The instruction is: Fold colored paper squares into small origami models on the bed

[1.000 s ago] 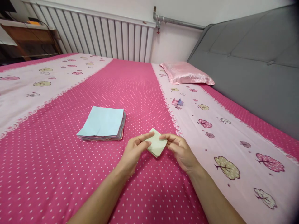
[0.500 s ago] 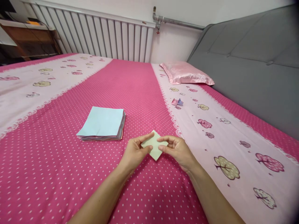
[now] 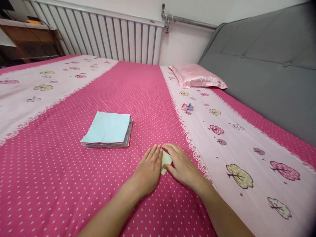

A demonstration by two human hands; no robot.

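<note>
A small pale green folded paper [image 3: 167,159] lies on the pink bedspread, its left part hidden under my left hand. My left hand [image 3: 149,168] is flat on it, fingers stretched out and side by side. From the right, my right hand [image 3: 181,164] curls round the paper, thumb on its lower edge and fingertips at its top corner. Left of the hands sits a stack of square paper sheets [image 3: 108,128], a light blue one on top. Farther off are a small pink folded paper piece [image 3: 184,107] and a blue-purple one [image 3: 190,107], touching.
The bedspread [image 3: 138,85] has a dotted pink middle and pale side bands printed with trees. A pink satin pillow [image 3: 197,75] lies by the grey headboard [image 3: 261,69]. Behind the bed are a white radiator [image 3: 106,33] and a pipe [image 3: 192,22]; a wooden desk [image 3: 29,36] stands far left.
My left hand has turned from pinching the paper's left corner to pressing flat over it. The paper's left side is now covered. My right hand has stayed at its right side.
</note>
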